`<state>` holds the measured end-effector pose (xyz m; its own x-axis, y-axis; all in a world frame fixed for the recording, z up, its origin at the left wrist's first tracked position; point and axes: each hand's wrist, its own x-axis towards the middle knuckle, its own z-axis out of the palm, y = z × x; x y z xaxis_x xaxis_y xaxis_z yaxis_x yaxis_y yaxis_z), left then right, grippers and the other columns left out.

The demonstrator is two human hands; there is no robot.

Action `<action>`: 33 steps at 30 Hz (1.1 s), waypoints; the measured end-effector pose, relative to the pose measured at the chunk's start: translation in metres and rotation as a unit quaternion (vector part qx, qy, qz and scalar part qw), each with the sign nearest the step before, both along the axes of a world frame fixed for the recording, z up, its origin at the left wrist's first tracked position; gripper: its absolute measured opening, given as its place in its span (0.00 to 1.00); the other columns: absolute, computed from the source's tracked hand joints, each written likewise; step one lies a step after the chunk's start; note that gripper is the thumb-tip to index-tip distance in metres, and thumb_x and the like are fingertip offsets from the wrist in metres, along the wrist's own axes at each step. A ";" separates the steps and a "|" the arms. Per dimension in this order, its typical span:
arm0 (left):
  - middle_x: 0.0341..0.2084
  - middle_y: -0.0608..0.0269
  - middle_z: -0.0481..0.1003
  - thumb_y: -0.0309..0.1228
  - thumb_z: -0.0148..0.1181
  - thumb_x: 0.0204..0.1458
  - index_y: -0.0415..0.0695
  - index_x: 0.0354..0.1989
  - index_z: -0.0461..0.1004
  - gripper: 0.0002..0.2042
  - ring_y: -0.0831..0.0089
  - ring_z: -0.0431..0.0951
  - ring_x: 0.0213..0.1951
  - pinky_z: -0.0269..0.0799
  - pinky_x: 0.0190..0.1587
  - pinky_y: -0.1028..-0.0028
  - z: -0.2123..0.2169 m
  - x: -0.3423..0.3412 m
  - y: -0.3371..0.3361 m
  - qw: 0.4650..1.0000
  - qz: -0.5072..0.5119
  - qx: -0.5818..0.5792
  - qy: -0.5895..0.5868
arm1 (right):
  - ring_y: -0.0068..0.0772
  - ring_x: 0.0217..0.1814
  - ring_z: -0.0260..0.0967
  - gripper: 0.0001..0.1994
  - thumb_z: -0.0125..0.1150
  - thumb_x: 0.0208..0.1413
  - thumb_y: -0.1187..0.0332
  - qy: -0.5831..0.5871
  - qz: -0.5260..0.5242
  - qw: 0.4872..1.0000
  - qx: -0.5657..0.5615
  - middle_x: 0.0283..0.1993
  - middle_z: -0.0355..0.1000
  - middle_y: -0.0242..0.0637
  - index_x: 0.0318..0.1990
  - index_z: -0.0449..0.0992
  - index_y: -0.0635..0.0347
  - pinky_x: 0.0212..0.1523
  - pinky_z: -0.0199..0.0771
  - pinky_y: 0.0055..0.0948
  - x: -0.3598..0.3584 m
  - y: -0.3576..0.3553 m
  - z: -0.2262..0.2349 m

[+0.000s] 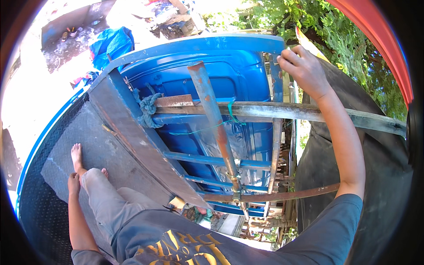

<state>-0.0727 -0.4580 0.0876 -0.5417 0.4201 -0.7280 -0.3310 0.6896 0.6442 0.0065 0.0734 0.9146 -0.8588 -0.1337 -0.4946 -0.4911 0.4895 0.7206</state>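
Head view: right hand (304, 66) on blue frame (276, 75)

Right hand (304, 66) is up high, fingers curled on the top edge of the big black sheet (353, 150) that drapes down the right side, dark, smooth and slightly bulging. Beside that grip, a yellow strip (309, 44) pokes up along the sheet's upper edge. Left hand (73, 184) is low, resting on the knee of the grey trouser leg (106, 198), bare foot (77, 155) planted on the chequered metal deck (66, 145)
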 end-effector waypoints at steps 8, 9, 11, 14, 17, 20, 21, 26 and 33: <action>0.43 0.44 0.82 0.35 0.56 0.63 0.33 0.53 0.77 0.18 0.57 0.82 0.46 0.74 0.51 0.63 0.027 -0.001 0.025 0.998 0.054 0.032 -0.028 | 0.33 0.43 0.69 0.10 0.63 0.46 0.72 0.040 -0.009 0.999 -0.017 0.41 0.69 0.27 0.38 0.75 0.53 0.38 0.78 0.31 0.008 -0.009 -0.023; 0.44 0.44 0.82 0.35 0.56 0.63 0.33 0.54 0.77 0.18 0.56 0.82 0.46 0.74 0.51 0.63 0.028 -0.003 0.021 0.999 0.044 0.026 -0.013 | 0.33 0.41 0.69 0.08 0.63 0.46 0.72 0.050 0.007 0.998 -0.030 0.38 0.67 0.28 0.35 0.73 0.52 0.36 0.78 0.30 0.008 -0.010 -0.019; 0.45 0.45 0.82 0.35 0.56 0.63 0.34 0.55 0.77 0.19 0.56 0.82 0.47 0.74 0.51 0.63 0.024 -0.010 0.016 1.000 0.007 0.020 0.017 | 0.32 0.42 0.70 0.10 0.65 0.44 0.73 0.046 -0.003 0.998 -0.035 0.38 0.69 0.28 0.37 0.75 0.53 0.36 0.79 0.30 0.006 -0.011 -0.018; 0.46 0.44 0.81 0.36 0.56 0.63 0.33 0.53 0.77 0.18 0.55 0.82 0.49 0.74 0.53 0.62 0.014 -0.003 0.021 1.000 0.010 0.011 0.025 | 0.33 0.42 0.70 0.11 0.65 0.43 0.73 0.052 0.000 0.998 -0.039 0.38 0.69 0.28 0.36 0.75 0.53 0.35 0.78 0.31 -0.007 -0.008 -0.029; 0.46 0.43 0.81 0.36 0.55 0.63 0.33 0.52 0.77 0.19 0.54 0.81 0.51 0.72 0.57 0.61 0.020 -0.002 0.021 0.999 0.024 0.017 0.023 | 0.33 0.42 0.70 0.10 0.65 0.44 0.73 0.057 0.000 0.997 -0.043 0.38 0.68 0.28 0.35 0.74 0.53 0.34 0.78 0.30 0.000 -0.011 -0.029; 0.46 0.43 0.81 0.36 0.55 0.63 0.34 0.53 0.77 0.18 0.55 0.81 0.51 0.72 0.57 0.62 0.031 -0.006 0.022 0.999 -0.010 0.008 0.052 | 0.35 0.42 0.70 0.10 0.63 0.46 0.74 0.043 -0.031 0.998 -0.025 0.40 0.69 0.29 0.37 0.74 0.53 0.36 0.78 0.31 0.006 -0.014 -0.018; 0.46 0.44 0.81 0.35 0.55 0.63 0.34 0.53 0.77 0.18 0.55 0.81 0.50 0.72 0.56 0.62 0.034 -0.006 0.026 0.997 -0.022 0.004 0.078 | 0.37 0.44 0.70 0.10 0.62 0.46 0.74 0.036 -0.042 0.998 -0.016 0.41 0.69 0.29 0.39 0.75 0.54 0.38 0.79 0.32 -0.005 -0.009 -0.020; 0.47 0.43 0.80 0.34 0.54 0.62 0.32 0.52 0.77 0.18 0.56 0.80 0.52 0.71 0.56 0.63 0.063 -0.011 0.057 0.997 -0.024 0.050 0.055 | 0.34 0.45 0.73 0.11 0.65 0.47 0.73 0.026 -0.100 0.994 -0.021 0.39 0.70 0.29 0.39 0.77 0.51 0.33 0.83 0.30 0.007 -0.014 -0.028; 0.44 0.46 0.80 0.33 0.56 0.63 0.35 0.51 0.76 0.15 0.59 0.80 0.47 0.72 0.54 0.65 0.072 -0.007 0.091 0.990 -0.024 0.118 0.078 | 0.35 0.43 0.74 0.06 0.65 0.48 0.72 -0.002 -0.149 0.989 -0.025 0.37 0.70 0.28 0.35 0.79 0.52 0.38 0.82 0.33 0.000 -0.021 -0.021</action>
